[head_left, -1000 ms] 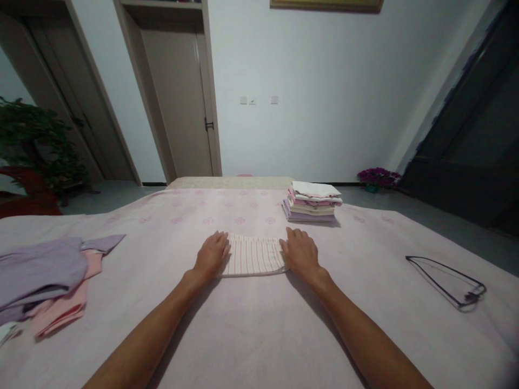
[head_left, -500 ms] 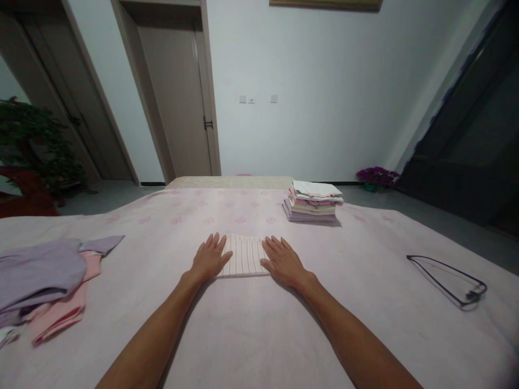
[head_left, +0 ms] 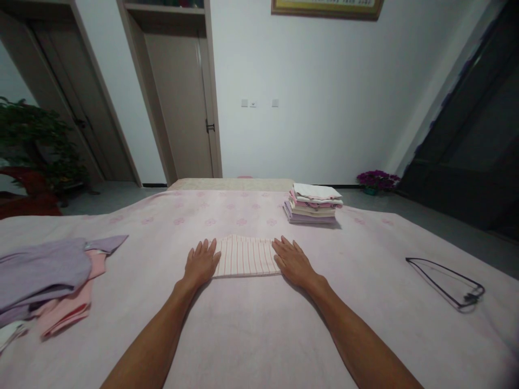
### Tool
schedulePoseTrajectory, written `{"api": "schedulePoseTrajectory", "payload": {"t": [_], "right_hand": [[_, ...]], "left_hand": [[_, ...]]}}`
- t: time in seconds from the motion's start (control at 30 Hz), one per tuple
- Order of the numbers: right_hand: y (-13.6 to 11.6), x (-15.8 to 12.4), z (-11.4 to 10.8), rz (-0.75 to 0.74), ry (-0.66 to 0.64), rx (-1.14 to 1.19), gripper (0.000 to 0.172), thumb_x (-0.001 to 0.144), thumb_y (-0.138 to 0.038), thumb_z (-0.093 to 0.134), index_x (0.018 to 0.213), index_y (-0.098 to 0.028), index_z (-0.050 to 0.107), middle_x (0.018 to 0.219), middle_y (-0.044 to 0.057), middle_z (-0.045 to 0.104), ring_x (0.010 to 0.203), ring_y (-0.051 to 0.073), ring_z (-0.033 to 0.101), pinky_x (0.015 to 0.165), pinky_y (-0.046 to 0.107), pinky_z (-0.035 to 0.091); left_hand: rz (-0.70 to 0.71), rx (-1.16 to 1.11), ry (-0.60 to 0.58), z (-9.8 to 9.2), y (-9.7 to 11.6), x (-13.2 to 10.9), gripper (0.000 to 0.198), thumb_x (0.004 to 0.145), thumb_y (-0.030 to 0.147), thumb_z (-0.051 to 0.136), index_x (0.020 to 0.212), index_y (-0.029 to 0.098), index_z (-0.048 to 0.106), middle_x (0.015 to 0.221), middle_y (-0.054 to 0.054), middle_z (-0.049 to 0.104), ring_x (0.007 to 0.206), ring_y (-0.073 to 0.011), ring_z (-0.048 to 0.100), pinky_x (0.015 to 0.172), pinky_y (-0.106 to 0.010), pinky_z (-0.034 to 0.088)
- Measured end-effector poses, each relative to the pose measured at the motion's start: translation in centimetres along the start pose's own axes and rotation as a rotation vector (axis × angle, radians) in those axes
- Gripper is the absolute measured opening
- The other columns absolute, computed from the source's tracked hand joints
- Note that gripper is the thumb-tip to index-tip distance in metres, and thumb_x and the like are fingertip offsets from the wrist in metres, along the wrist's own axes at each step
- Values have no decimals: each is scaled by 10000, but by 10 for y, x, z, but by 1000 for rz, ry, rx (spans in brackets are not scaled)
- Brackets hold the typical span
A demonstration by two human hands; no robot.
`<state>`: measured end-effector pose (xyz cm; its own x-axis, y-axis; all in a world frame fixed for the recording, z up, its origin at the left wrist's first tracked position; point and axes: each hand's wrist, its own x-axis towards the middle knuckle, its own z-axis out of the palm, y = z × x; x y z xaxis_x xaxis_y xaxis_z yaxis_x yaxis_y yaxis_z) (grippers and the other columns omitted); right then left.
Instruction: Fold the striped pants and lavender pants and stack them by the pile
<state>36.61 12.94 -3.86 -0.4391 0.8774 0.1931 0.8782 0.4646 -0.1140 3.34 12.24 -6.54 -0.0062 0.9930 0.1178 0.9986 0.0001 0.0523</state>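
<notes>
Both hands now sit further apart than half a second ago, showing more of the cloth between them. The left hand (head_left: pixel 200 263), flat and spread, touches the left edge of the folded striped garment (head_left: pixel 245 257), which lies on the pink bedspread (head_left: pixel 251 335), long axis crosswise, stripes running away from the person; the right hand (head_left: pixel 294 263), likewise spread, presses its right edge, both forearms angling inward.
</notes>
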Motion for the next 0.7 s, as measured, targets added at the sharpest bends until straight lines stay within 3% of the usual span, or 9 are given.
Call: {"api": "schedulePoseTrajectory", "payload": {"t": [0.13, 0.3, 0.43, 0.57, 0.7], "right_hand": [[-7, -2, -3, 13, 71, -54, 523, 1020, -335, 328, 1490, -141, 451, 1567, 112, 408, 1506, 254, 237, 1231, 508, 87], [-37, -2, -12, -115, 135, -54, 533, 1013, -350, 390, 1499, -137, 431, 1585, 132, 369, 1512, 267, 213, 1234, 510, 65], [-65, 8, -11, -222, 69, 14, 548, 1035, -389, 347, 1518, -135, 393, 1607, 134, 321, 1516, 257, 204, 1235, 497, 95], [-77, 16, -3, -258, -28, 74, 594, 1039, -446, 325, 1545, -136, 344, 1618, 137, 294, 1516, 268, 202, 1234, 499, 101], [-76, 16, 6, -228, -116, 109, 634, 1029, -487, 334, 1563, -146, 306, 1633, 138, 248, 1521, 269, 184, 1234, 499, 98]], "left_hand": [[-95, 5, 103, -5, -2, -7, 534, 1036, 370, 278, 1467, 114, 462, 1527, -186, 451, 1425, -311, 383, 1133, -447, 291], [-235, -9, 206, -27, 1, -18, 480, 994, 453, 336, 1123, 166, 698, 1158, -165, 680, 1083, -337, 612, 906, -427, 431], [-233, -66, 146, -35, 2, -18, 477, 945, 530, 380, 930, 183, 706, 995, -148, 701, 966, -340, 633, 814, -413, 430], [-253, -141, 72, -32, -2, -15, 360, 875, 512, 475, 814, 202, 648, 952, -133, 699, 892, -317, 638, 710, -359, 403], [-289, -446, 66, -33, -6, -13, 264, 862, 455, 493, 767, 222, 574, 793, -68, 683, 750, -254, 627, 621, -309, 357]]}}
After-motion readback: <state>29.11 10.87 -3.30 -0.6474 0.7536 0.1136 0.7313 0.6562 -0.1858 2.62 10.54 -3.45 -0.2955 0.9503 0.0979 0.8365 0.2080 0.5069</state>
